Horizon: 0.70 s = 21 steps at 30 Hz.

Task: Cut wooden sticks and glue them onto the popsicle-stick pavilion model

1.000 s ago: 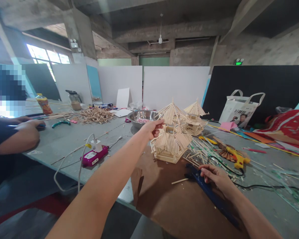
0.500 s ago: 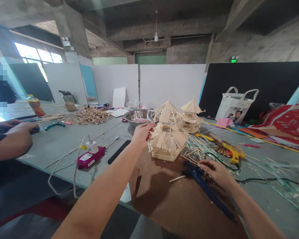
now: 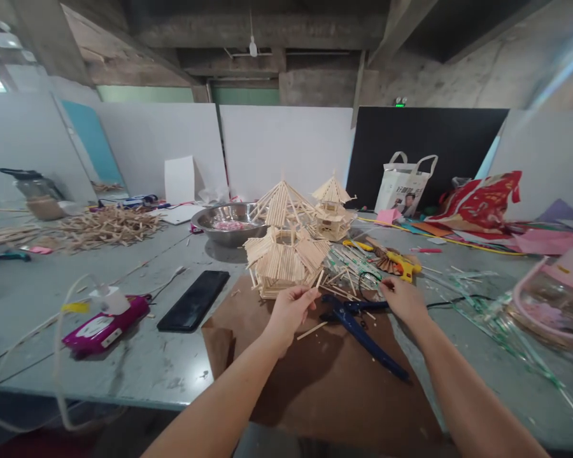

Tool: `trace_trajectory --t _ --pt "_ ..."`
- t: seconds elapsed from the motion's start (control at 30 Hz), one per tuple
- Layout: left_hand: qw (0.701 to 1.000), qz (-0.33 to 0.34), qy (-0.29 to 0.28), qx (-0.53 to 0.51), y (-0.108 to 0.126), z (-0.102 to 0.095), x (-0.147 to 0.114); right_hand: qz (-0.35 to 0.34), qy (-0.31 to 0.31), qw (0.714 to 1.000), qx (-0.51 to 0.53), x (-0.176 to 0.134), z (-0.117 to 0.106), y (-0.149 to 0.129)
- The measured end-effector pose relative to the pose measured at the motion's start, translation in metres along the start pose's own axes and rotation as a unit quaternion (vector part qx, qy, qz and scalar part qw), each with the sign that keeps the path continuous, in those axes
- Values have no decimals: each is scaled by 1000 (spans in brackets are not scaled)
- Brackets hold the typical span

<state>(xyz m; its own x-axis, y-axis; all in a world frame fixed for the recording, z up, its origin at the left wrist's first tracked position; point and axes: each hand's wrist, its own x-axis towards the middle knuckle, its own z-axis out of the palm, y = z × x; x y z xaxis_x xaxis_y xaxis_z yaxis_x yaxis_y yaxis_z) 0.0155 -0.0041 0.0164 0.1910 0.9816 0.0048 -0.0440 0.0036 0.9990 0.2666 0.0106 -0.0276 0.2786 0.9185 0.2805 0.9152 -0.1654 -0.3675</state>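
Observation:
My left hand [image 3: 291, 315] is closed in a pinch, with a short wooden stick [image 3: 320, 278] rising from its fingertips. Just behind it stands a model pavilion [image 3: 289, 261] built of thin sticks, its pointed roof [image 3: 282, 200] above an open ring. My right hand [image 3: 403, 302] has its fingers drawn together beside a black cable loop; what they hold, if anything, is hidden. Between the hands, blue-handled pliers [image 3: 363, 334] lie spread on a brown board [image 3: 334, 388], one handle reaching toward my right hand. A loose stick [image 3: 312, 331] lies near the left wrist.
A second stick pavilion [image 3: 333, 213] and a steel bowl [image 3: 226, 229] stand behind. Toward the right are a yellow glue gun [image 3: 403, 266] and a pink-rimmed clear container [image 3: 554, 302]. On the left lie a phone [image 3: 193, 302], a purple power strip [image 3: 107, 324] and a stick pile [image 3: 107, 224].
My view has swung right. The left hand has come down from the pavilion's upper side to its front and now pinches a stick. The right hand has shifted away from the pliers' jaws.

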Motion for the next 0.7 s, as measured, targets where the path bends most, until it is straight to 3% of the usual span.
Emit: trace_trajectory --t 0.17,0.43,0.6,0.7 --pt "999 -25 -26 19 -14 -5 3 78 -20 996 -29 1 -4 3" --pt "999 -26 -25 15 -10 -7 5 57 -7 998 -23 1 -3 6" --pt "999 -36 -36 15 -14 -7 8 -56 -19 997 48 -2 4 -6" --pt "998 -43 -39 21 -15 -6 9 -21 23 997 68 2 7 1"
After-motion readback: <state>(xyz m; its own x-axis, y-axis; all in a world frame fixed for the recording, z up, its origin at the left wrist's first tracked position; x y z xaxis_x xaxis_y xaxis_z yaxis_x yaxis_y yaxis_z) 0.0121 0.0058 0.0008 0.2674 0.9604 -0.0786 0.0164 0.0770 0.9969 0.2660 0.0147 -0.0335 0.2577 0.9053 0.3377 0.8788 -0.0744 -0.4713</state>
